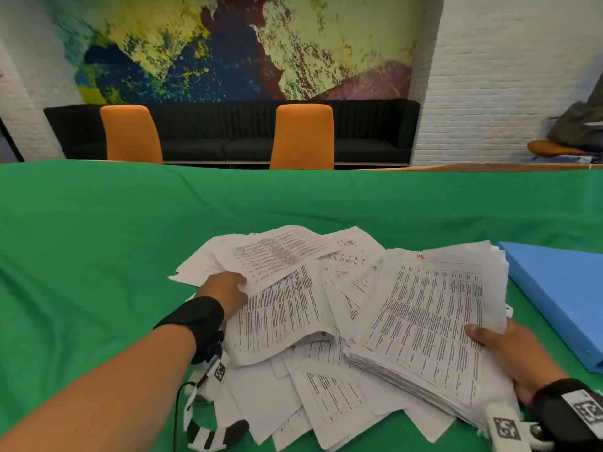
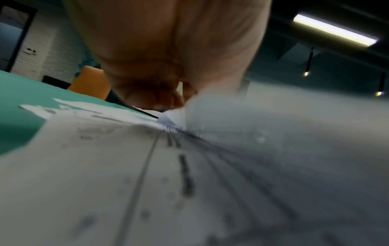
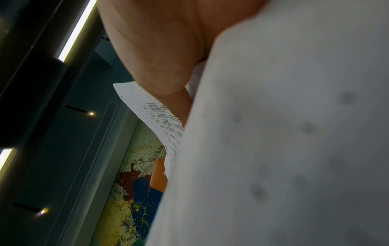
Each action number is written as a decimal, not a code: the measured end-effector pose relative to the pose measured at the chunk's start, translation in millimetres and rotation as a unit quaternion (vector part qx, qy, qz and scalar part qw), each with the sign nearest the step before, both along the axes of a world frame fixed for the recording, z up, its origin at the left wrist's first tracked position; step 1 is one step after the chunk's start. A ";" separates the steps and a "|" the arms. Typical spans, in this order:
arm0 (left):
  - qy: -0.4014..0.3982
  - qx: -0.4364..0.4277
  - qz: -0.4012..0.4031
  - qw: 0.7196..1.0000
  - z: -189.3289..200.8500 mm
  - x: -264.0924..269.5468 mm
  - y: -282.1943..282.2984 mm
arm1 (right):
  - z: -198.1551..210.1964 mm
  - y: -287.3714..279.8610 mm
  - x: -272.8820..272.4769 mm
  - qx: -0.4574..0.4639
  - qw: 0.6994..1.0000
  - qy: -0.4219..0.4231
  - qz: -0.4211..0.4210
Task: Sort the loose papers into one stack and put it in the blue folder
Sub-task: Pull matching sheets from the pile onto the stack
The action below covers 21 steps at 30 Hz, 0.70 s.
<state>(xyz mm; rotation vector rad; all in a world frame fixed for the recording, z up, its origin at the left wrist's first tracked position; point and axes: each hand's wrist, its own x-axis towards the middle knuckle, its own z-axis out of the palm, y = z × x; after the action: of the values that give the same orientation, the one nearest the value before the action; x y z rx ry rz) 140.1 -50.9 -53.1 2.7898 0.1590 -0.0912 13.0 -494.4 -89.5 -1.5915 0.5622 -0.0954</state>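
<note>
Head view showed your right hand (image 1: 512, 353) pinching the stack (image 1: 427, 324), left hand (image 1: 228, 290) pinching a loose sheet (image 1: 277, 256); next, lay it atop.

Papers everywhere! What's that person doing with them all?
A person is gathering loose papers scattered on a green table. The right hand holds a thick stack by its edge, thumb on top. The left hand grips a sheet in the messy pile. The blue folder lies closed to the right, with nothing in it yet as far as can be seen.
</note>
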 end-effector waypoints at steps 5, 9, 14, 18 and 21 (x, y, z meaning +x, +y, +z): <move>-0.031 0.054 -0.014 0.998 3.8 3.7 0.6 | -2.0 -1.9 0.2 0.003 1.000 -0.009 0.000; 0.031 0.081 -0.091 0.992 0.1 2.1 -4.3 | -3.3 -2.7 0.2 0.006 1.000 -0.021 0.002; 0.058 0.093 -0.122 0.986 7.7 -8.0 -9.8 | -4.9 -4.6 1.4 0.011 1.000 -0.024 0.001; 0.074 0.077 -0.161 0.981 6.6 -22.2 -11.0 | -4.6 -3.6 1.1 0.014 1.000 -0.024 0.000; 0.090 0.085 -0.175 0.977 0.4 -33.8 -7.9 | -4.3 -3.0 1.2 0.014 1.000 -0.022 -0.004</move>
<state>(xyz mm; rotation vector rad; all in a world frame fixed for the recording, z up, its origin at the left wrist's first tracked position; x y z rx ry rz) 106.3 -58.8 -52.6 2.9480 -0.2974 -0.4352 14.2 -497.4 -93.7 -1.5564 0.5335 -0.1279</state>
